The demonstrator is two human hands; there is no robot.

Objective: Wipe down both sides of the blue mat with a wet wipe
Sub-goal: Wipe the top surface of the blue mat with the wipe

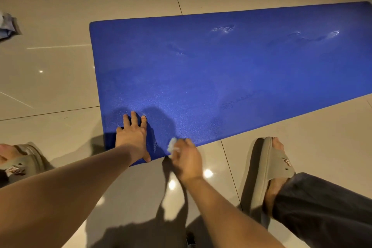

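Blue mat (pixel 221 70) flat on glossy beige tile floor (pixel 60 78), hands on near edge

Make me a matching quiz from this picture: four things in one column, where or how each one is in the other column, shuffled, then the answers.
Column one:
1. left hand
2. right hand
3. blue mat
4. right slipper

Column two:
A. lies unrolled on the tiled floor
B. worn, just off the mat's near long edge
C. pressed flat on the mat's near corner
D. grips the white wet wipe in its fingers

Pairs: 1-C, 2-D, 3-A, 4-B
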